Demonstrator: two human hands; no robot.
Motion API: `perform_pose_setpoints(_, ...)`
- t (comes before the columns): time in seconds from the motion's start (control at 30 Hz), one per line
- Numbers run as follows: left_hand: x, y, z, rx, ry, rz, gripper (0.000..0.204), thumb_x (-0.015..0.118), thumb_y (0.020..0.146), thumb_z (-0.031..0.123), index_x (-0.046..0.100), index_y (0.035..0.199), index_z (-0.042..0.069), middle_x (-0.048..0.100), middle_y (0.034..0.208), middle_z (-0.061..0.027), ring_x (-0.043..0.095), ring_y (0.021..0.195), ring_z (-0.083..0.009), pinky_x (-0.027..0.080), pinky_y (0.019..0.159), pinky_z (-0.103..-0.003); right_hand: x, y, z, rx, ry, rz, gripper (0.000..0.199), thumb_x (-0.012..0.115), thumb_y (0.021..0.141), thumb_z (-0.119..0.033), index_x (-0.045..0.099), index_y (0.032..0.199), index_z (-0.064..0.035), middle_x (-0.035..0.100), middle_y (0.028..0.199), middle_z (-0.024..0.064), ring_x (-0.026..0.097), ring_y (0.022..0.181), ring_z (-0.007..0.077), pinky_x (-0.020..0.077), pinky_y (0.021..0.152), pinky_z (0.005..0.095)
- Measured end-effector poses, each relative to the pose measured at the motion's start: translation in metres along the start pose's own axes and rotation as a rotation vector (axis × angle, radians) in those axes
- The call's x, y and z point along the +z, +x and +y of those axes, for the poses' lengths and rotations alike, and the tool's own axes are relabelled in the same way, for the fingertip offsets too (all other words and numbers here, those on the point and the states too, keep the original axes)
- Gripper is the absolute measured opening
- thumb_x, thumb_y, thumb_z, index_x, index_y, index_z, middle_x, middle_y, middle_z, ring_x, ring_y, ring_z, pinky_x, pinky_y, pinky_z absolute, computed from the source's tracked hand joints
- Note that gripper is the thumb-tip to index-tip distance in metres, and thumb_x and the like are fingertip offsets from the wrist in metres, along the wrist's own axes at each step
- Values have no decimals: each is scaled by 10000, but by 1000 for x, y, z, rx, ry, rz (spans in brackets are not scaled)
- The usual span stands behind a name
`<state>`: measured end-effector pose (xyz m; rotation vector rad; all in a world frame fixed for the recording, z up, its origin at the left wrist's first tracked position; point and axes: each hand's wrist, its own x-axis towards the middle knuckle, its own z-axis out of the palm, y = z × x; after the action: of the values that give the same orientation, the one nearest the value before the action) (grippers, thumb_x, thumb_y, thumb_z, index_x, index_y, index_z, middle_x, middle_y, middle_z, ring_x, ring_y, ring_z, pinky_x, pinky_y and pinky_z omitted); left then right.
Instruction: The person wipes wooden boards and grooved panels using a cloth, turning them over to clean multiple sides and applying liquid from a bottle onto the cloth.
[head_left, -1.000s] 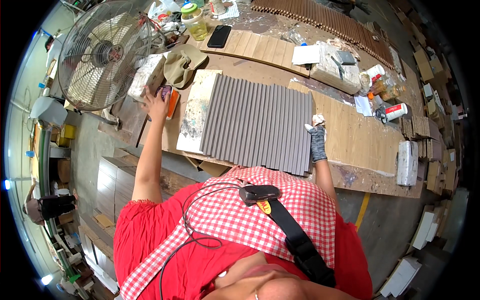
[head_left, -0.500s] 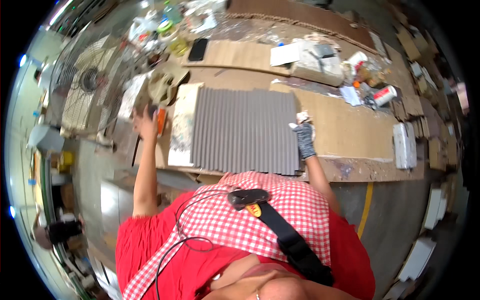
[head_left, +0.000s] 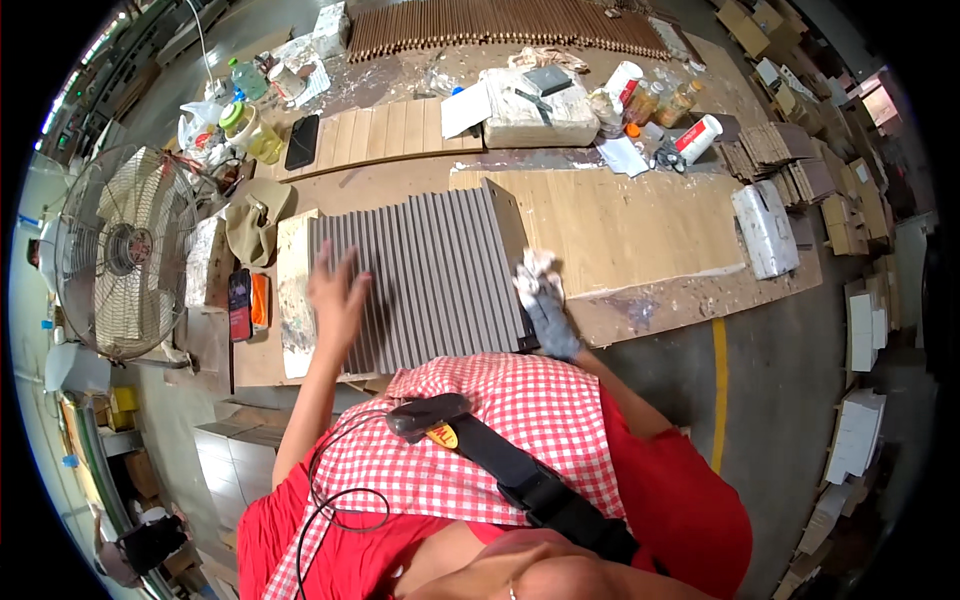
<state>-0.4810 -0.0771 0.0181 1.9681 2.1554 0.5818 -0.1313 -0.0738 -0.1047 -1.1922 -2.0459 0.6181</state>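
Observation:
A grey ribbed panel (head_left: 430,285) lies flat on the wooden workbench (head_left: 620,225), on top of a pale paint-stained board (head_left: 295,300). My left hand (head_left: 335,295) is bare, with fingers spread, over the panel's left part, holding nothing. My right hand (head_left: 548,310) wears a grey glove and grips a crumpled white rag (head_left: 535,268) at the panel's right edge.
A big standing fan (head_left: 120,250) is at the left. A phone (head_left: 240,305) and an orange item (head_left: 261,300) lie left of the board. Bottles (head_left: 250,125), a black phone (head_left: 302,142), wooden slats (head_left: 500,30), a white block (head_left: 525,112) and cans fill the back. Stacked wood pieces (head_left: 800,175) stand at the right.
My left hand has come away from the phone and orange item at the left and now hovers over the ribbed panel. My right hand stays at the panel's right edge.

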Motion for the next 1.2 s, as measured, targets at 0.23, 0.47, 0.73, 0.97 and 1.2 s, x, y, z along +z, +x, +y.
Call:
perform_pose_setpoints(0.23,69,18,164,500,-36,-249,618,499,886,410,340,1385,81,281,1435,-178,251,1346,-312,105,1096,-539,17,138,100,76,171,185,241,441,902,-91,571,1086,-8,605,1069,147,556,970,268,423,888,354)
perform_pose_setpoints(0.47,95,-6,153,443,27,-159,581,468,902,387,365,1358,42,274,1448,-137,185,1379,-277,67,1105,-514,4,8,32,232,543,76,390,456,938,-103,422,1323,-53,440,1322,54,431,1199,139,339,1015,268)
perform_pose_setpoints(0.73,32,-19,78,255,-178,0,295,577,824,190,639,1110,153,458,1356,-51,378,1250,-257,200,1056,-431,-8,45,15,200,321,72,389,570,901,-187,480,1254,-53,540,1149,82,517,1041,225,436,912,317)
perform_pose_setpoints(0.97,-2,-29,-128,-192,-166,654,285,646,729,95,656,1013,70,578,1165,-130,509,1085,-284,391,927,-396,7,77,27,231,-8,136,484,749,729,-245,576,1117,-13,592,1104,139,534,1051,295,388,956,379)
perform_pose_setpoints(1.2,-29,-67,-348,-824,-529,424,502,725,730,336,618,1140,67,632,913,-58,578,825,-201,451,758,-347,18,76,25,198,173,161,501,704,773,-214,529,1191,-1,543,1197,158,489,1120,295,336,1007,370)
